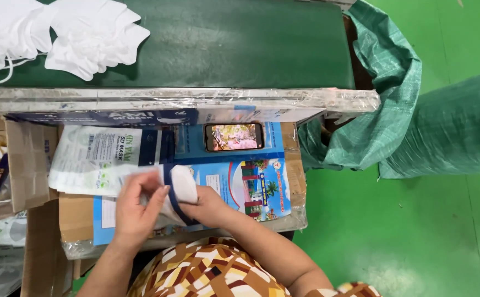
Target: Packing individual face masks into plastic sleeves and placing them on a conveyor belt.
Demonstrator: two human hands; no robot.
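Both hands work 1 folded white face mask (182, 184) into a clear printed plastic sleeve (105, 159) over the blue cardboard box (251, 187). Left hand (135, 212) pinches the sleeve; right hand (210, 206) grips the mask. Next, I'd judge: push it fully inside.

A phone (234, 136) lies on the cardboard box (294, 165) near its far edge. Mask packets (105, 157) lie left of it. Loose masks (58, 33) sit on the table's (240, 44) far-left corner.

Hands: left hand (135, 212) and right hand (210, 206) grip a white mask packet (176, 192).
Behind: phone (234, 136), white masks (86, 33).
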